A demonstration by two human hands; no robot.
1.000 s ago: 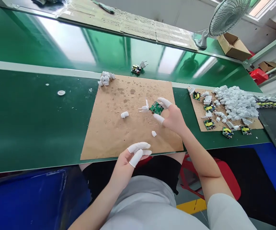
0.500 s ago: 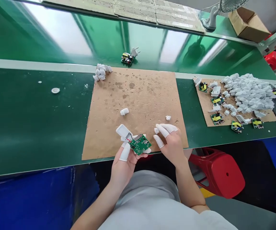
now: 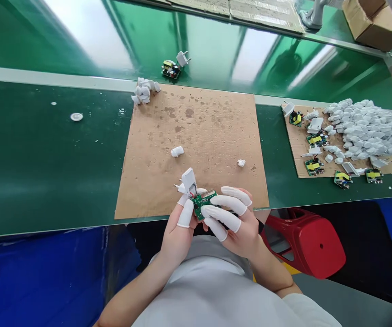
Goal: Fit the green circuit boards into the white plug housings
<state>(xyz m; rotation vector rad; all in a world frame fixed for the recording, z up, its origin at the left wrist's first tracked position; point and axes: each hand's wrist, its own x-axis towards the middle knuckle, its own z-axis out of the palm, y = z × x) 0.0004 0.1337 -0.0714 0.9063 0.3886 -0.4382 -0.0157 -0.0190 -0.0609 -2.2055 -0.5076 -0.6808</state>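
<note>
Your hands meet at the near edge of the green worktop [image 3: 46, 150], over the front edge of the cardboard mat [image 3: 196, 136]. Your left hand [image 3: 178, 231] is closed round a small green board [image 3: 203, 203], thumb pressed on its near side, with a white plug [image 3: 189, 178] standing up from the board on short red and black wires. Your right hand [image 3: 237, 222] comes in from the other side, its capped fingers [image 3: 228, 203] curled over the board's right end and touching it; both hands grip the one piece. It sits just above the mat's front edge, close to your body.

The mat ahead of your hands lies largely bare: one finger cot [image 3: 177, 151] near its middle, a white scrap [image 3: 241, 162] to the right, and a heap of cots [image 3: 144, 90] at the far left corner. Beyond the far edge, on the glossy belt [image 3: 216, 50], a finished board with plug [image 3: 174, 66] lies alone, well apart from you.

To your right, a second mat [image 3: 293, 141] carries loose boards [image 3: 313, 165] along its front and a big pile of white parts [image 3: 366, 129] at the back; it reaches almost to the worktop's front edge. A strip of green worktop separates the two mats. To your left the worktop runs wide, with only a white disc [image 3: 76, 116] on it. A red stool [image 3: 305, 245] stands below the worktop's edge on your right.
</note>
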